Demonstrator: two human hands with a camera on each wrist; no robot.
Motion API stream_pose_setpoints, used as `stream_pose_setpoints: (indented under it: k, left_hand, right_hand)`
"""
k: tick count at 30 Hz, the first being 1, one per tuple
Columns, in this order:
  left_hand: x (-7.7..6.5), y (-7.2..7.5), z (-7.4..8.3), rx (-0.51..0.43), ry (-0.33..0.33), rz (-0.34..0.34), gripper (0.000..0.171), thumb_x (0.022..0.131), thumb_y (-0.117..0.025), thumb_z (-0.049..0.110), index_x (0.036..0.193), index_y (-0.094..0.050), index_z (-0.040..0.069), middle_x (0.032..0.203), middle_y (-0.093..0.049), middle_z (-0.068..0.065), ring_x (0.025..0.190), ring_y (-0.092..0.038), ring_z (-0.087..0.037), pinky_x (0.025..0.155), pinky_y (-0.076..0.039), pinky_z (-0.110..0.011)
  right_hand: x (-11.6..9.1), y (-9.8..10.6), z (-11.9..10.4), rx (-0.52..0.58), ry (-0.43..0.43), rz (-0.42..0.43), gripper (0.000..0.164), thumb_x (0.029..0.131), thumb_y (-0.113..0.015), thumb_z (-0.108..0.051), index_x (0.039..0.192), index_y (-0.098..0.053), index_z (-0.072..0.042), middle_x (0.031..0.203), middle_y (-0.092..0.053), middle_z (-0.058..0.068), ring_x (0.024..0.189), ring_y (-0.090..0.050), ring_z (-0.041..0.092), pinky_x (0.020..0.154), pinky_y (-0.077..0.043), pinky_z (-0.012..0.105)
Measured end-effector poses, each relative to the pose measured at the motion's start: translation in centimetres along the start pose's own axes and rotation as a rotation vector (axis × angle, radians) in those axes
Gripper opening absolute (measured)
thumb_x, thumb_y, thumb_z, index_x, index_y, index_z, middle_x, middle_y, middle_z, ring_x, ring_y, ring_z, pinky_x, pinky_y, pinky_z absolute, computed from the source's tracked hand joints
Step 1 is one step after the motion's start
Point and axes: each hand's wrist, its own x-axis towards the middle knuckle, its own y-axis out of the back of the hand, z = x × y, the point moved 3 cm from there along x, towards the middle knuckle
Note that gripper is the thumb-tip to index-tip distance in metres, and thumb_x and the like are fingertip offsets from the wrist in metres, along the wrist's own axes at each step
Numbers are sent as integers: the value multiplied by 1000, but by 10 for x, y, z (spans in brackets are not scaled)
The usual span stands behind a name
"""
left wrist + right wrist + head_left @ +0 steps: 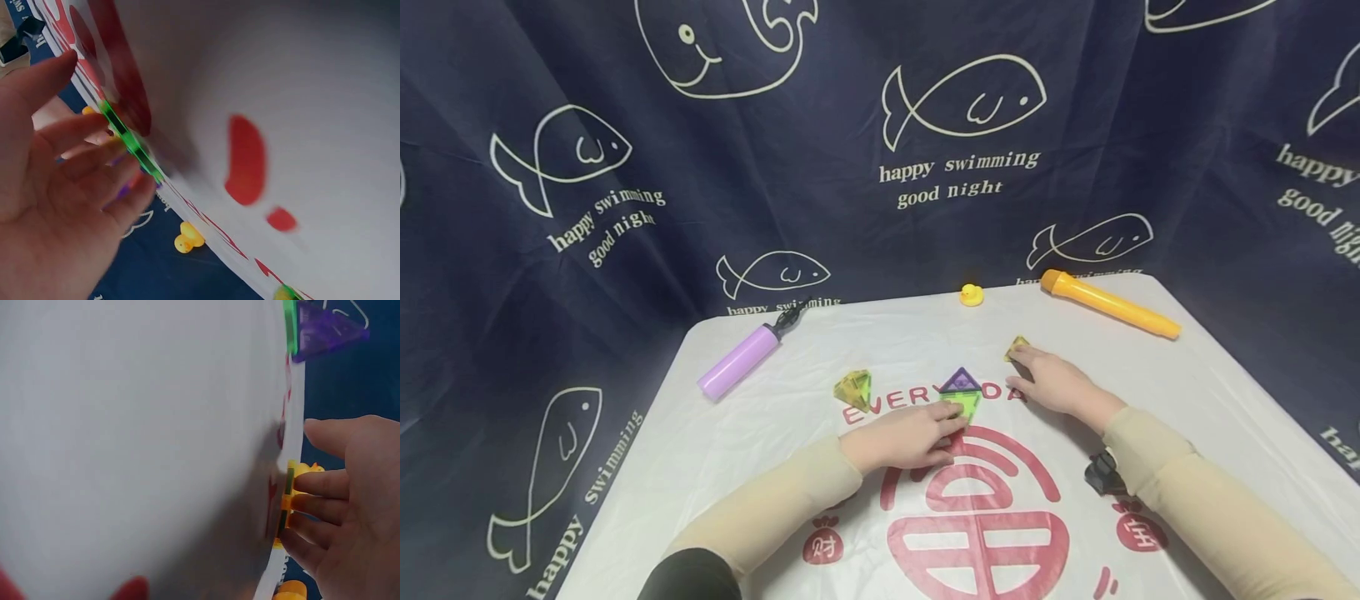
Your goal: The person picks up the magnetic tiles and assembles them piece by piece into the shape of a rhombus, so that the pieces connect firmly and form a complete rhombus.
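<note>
My left hand (917, 433) rests with extended fingers on a green translucent tile (964, 405) lying flat on the table. A purple triangular tile (961, 381) stands up at the green tile's far edge; the right wrist view shows it raised beside the green tile. Further right, my right hand (1056, 379) touches a yellow tile (1018, 347) with its fingertips. In the right wrist view this yellow tile (287, 503) lies flat under nearly straight fingers, the thumb held apart. To the left hand's far left sits a yellow-and-green translucent piece (853, 389), its exact build unclear.
The white table cover (820, 346) carries red printing. A purple pump (741, 360) with a black end lies at the back left. A yellow rubber duck (972, 295) sits at the far edge, and an orange toy microphone (1108, 304) lies back right. A dark fish-print curtain (850, 208) hangs behind.
</note>
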Motion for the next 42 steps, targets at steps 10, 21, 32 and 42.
stream_pose_setpoints:
  k: [10,21,32,42]
  left_hand:
    - [18,3,-2,61,158,1,64,101,-59,51,153,-49,15,157,-45,-9,144,-42,-22,114,-40,-39]
    - [25,8,-8,67,166,13,64,101,-58,50,152,-49,13,155,-47,-11,143,-43,-23,112,-42,-39]
    - [23,3,-8,59,156,17,64,101,-58,50,150,-50,9,155,-47,-13,144,-41,-25,115,-38,-36]
    - [23,3,-7,59,164,-5,67,101,-58,51,151,-48,8,157,-43,-15,145,-39,-28,116,-37,-38]
  right_hand:
    - [-16,-5,-17,37,51,-7,52,96,-69,-19,138,-55,9,141,-54,30,134,-47,48,110,-38,61]
    - [-37,-7,-36,34,116,-23,55,95,-70,-18,140,-55,7,144,-54,27,136,-46,46,110,-38,60]
    - [-37,-11,-39,76,46,34,49,93,-71,-14,135,-58,7,138,-55,29,130,-50,48,107,-42,62]
    - [-16,-14,-31,61,-256,69,71,93,-69,-44,130,-55,15,111,-55,28,96,-52,40,76,-51,50]
